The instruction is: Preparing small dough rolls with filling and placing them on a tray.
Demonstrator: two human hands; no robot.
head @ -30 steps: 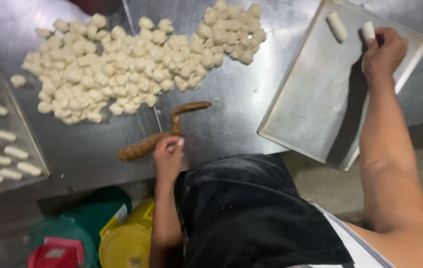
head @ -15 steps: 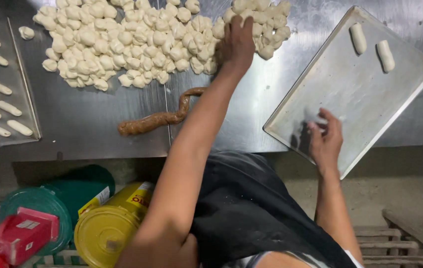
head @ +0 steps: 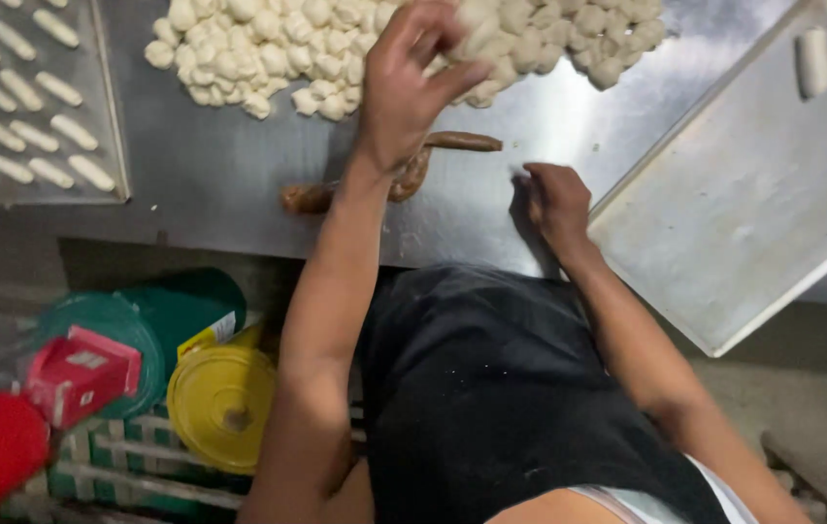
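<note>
Black apron (head: 501, 408) over white top (head: 646, 505), bare arms.

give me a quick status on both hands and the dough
Left hand pinching a dough piece off the pile. Right hand resting on the steel table, empty. Brown filling roll between them.

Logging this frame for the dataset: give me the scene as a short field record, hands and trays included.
left hand: fingers pinching a dough piece at the dough pile
right hand: resting on the steel table, beside the near tray
brown roll: on table, under left wrist
left tray: rows of shaped dough sticks
right tray: two sticks at far end
</note>
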